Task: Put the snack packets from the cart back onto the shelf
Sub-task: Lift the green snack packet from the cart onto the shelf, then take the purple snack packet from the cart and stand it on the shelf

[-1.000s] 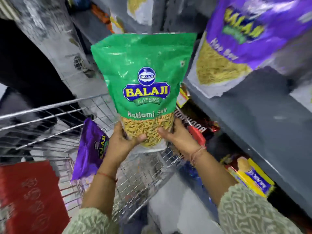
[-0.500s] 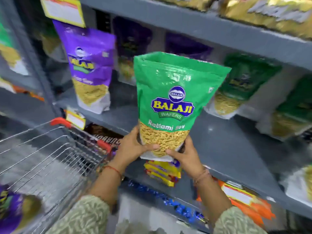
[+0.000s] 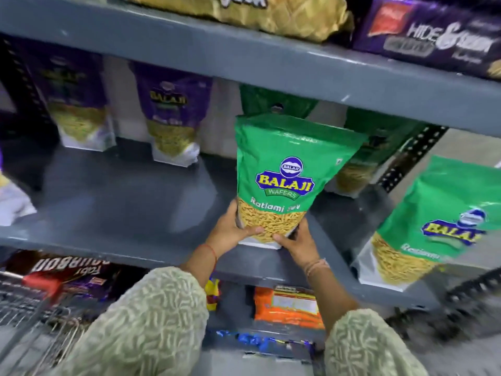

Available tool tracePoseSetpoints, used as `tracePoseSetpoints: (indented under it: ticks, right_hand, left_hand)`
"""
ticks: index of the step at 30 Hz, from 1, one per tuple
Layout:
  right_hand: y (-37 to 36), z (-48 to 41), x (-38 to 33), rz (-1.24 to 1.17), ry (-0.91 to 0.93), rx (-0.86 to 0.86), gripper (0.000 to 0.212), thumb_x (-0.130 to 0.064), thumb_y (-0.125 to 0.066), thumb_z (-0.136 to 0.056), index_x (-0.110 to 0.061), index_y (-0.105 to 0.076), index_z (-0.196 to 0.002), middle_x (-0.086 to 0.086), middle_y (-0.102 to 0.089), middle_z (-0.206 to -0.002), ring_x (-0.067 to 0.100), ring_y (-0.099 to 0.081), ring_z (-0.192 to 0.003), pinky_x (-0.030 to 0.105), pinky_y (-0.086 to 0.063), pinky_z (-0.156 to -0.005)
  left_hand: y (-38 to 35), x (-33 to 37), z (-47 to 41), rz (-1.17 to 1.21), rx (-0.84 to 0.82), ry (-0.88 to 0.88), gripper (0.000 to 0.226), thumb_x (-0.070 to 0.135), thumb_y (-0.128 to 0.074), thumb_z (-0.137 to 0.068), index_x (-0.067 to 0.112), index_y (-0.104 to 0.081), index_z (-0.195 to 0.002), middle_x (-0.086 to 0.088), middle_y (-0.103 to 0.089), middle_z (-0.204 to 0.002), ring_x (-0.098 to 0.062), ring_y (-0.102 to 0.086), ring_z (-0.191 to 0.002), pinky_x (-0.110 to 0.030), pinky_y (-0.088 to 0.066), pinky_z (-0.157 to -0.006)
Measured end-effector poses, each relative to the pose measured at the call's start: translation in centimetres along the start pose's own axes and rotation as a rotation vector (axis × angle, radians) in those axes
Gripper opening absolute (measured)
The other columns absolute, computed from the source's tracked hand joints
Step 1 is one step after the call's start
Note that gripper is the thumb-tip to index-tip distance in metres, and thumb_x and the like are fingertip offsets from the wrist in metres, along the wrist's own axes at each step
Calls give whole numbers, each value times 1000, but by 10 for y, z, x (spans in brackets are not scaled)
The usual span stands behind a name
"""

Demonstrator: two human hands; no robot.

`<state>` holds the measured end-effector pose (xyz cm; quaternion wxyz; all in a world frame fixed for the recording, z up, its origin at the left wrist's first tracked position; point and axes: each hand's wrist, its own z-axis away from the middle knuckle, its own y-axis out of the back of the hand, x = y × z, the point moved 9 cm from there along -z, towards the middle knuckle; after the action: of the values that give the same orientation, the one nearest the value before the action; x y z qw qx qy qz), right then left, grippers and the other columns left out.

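A green Balaji Ratlami Sev packet (image 3: 290,164) stands upright on the grey middle shelf (image 3: 122,202), near its front edge. My left hand (image 3: 233,229) grips its lower left side and my right hand (image 3: 296,244) grips its lower right corner. More green packets stand behind it (image 3: 363,147) and to the right (image 3: 433,223). The wire cart (image 3: 35,305) with a red handle shows at the lower left; its contents are out of view.
Purple Balaji packets (image 3: 170,115) stand at the back left of the same shelf. The shelf above (image 3: 244,63) hangs low over the packets and carries a dark biscuit box (image 3: 433,39). Below, orange packs (image 3: 287,305) and a Bourbon pack (image 3: 73,270) fill the lower shelf.
Both hands carried the green packet from over the cart rightward and forward onto the middle shelf. The view swung from the cart to the shelf.
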<state>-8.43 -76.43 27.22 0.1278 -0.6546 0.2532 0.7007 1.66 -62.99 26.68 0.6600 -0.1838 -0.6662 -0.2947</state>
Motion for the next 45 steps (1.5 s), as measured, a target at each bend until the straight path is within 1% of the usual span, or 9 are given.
tracePoseSetpoints:
  ticks: [5,13,16,20,25,30,34,38,45]
  right_hand:
    - [0,1,17,19,5,7,62,-7,-69,-75,-17,-34,-125,2,-51,-123,22,-48,-118,35,-38,-99]
    - [1,7,12,107,36,63,82,-13,-66,-78,-12,-13,-140,5,-38,-142,23,-37,-130,36,-31,-108]
    - [3,32,8,32,-14,262,90,-11,-70,-76,-6,-8,-141,12,-37,-142,18,-37,-128,35,-28,-111]
    - [-40,96,-9,303,153,514,56,-35,-58,-78,0,-45,-120,27,-52,-118,39,-46,-113,45,-33,-100]
    - [-221,116,-56,339,409,55,56,-43,-52,-77,-3,-50,-116,23,-46,-125,20,-32,-120,26,-21,-104]
    - [-420,145,-99,380,617,-475,63,-40,-65,-74,-7,-44,-122,21,-42,-130,25,-33,-124,35,-25,-109]
    - [-566,189,-87,588,657,-900,78,-45,-70,-69,-8,-36,-129,20,-33,-139,32,-29,-132,37,-21,-112]
    - [-671,239,-48,856,719,-1238,90,-49,-71,-66,-12,-27,-136,16,-26,-146,28,-24,-136,34,-18,-111]
    - [-760,284,49,1102,452,-1660,97,-24,-79,-65,-12,-18,-140,16,-25,-149,30,-27,-136,34,-22,-112]
  left_hand:
    - [1,-15,0,-184,-7,20,100,28,-86,-50,37,-27,-130,14,-58,-109,-4,-53,-97,7,-36,-61]
    - [-6,-14,0,-265,-25,39,107,18,-83,-57,29,-15,-139,5,-54,-125,-13,-49,-113,-17,-38,-84]
    - [1,-11,15,-192,-14,31,106,17,-82,-60,24,-16,-142,-2,-46,-141,-21,-43,-129,-25,-38,-98]
    - [99,-24,91,-85,508,-3,61,26,-72,-73,16,-46,-127,-6,-63,-112,-21,-59,-112,-33,-46,-96]
    - [260,-44,226,-213,1101,44,19,30,-60,-84,15,-57,-95,-5,-65,-84,-28,-65,-81,-36,-52,-78]
    - [379,-111,366,-85,1489,454,30,29,-59,-84,2,-58,-96,-25,-67,-98,-35,-62,-94,-36,-45,-80]
    - [403,-202,447,-33,1279,910,41,39,-44,-87,4,-63,-94,-32,-63,-110,-43,-57,-108,-42,-43,-90]
    - [387,-265,503,356,1332,964,41,32,-63,-82,6,-60,-114,-25,-60,-122,-31,-55,-113,-39,-41,-97]
    - [363,-339,533,797,1377,1023,51,14,-74,-71,0,-56,-117,-3,-55,-116,-15,-48,-101,-20,-35,-87]
